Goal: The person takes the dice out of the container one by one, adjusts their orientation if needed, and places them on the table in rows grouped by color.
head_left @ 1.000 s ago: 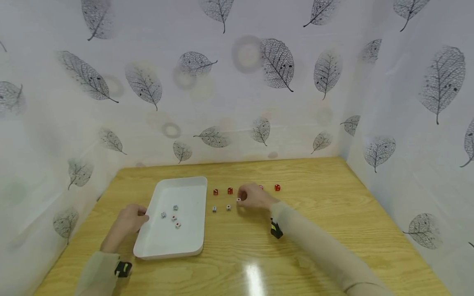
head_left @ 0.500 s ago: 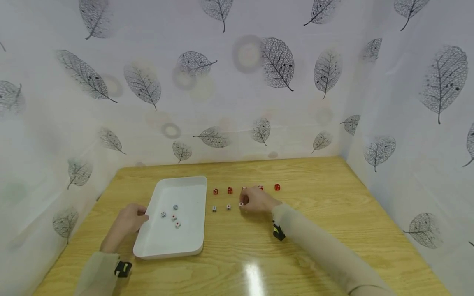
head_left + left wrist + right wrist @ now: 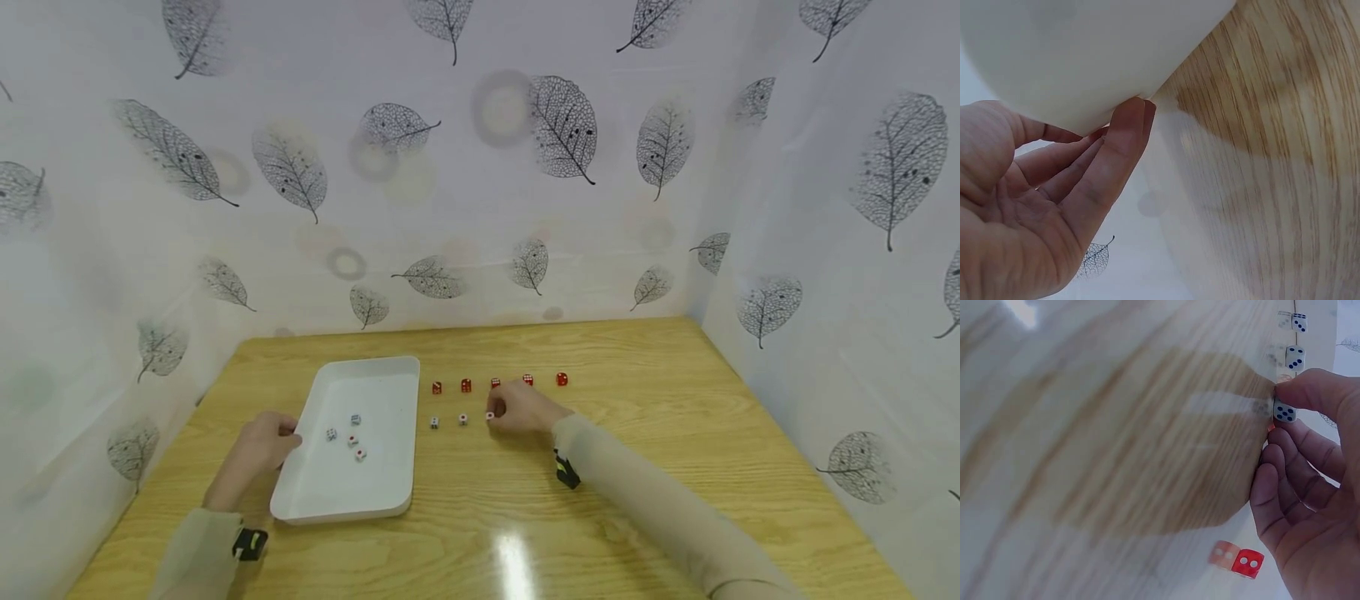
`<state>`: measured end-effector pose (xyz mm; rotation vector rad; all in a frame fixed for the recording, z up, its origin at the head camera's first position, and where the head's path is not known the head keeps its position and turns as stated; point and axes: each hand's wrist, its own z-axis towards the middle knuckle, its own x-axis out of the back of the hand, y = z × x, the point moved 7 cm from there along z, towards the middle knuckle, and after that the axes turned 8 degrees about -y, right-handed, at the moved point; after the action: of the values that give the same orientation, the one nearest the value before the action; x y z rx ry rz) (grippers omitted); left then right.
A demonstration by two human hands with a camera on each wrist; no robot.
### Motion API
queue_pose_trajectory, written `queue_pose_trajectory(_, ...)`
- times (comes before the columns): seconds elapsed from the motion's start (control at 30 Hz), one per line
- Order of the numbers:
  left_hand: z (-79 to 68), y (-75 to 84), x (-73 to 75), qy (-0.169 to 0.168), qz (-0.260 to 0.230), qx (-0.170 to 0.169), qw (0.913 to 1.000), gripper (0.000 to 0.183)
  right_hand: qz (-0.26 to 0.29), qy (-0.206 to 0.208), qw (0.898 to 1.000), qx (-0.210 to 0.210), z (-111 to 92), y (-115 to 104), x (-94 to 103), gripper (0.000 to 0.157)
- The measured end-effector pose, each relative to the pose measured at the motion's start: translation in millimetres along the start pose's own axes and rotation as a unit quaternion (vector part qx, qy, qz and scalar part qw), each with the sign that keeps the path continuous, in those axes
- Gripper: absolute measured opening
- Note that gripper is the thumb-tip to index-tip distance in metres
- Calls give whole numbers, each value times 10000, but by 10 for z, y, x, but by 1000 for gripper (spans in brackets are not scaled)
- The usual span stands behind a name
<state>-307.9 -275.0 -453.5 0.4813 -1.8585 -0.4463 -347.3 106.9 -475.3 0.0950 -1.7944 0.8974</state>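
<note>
My right hand [image 3: 523, 406] pinches a white die [image 3: 1285, 412] between thumb and fingers, low at the table, in line with two other white dice [image 3: 462, 419]. In the right wrist view, blue pips show on the held die's near face. Behind them runs a row of several red dice [image 3: 466, 386]; one lies close beyond the right hand's fingers. My left hand [image 3: 262, 446] holds the left rim of a white tray [image 3: 386, 492], its fingers against the outer wall in the left wrist view. Inside the tray lie several white dice [image 3: 360, 455].
The wooden table [image 3: 600, 517] carries the tray on its left side and both dice rows right of it. A white sheet printed with leaves [image 3: 562, 242] stands behind the table and along both sides. Each wrist wears a black band [image 3: 250, 545].
My right hand has moved slightly right and toward me with the white die, bringing it level with the other white dice. The left hand and tray stay put.
</note>
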Motion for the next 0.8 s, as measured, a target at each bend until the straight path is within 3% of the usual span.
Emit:
queue_pose_trajectory(0.4, 3, 0, 2, -12, -26, 45, 10000, 39, -12, -80, 10000, -24, 14, 19, -6, 6)
queue_pose_trajectory(0.8, -10, 26, 22, -8, 20, -41, 10000, 37, 407, 360, 9983, 200, 39, -25, 60, 34)
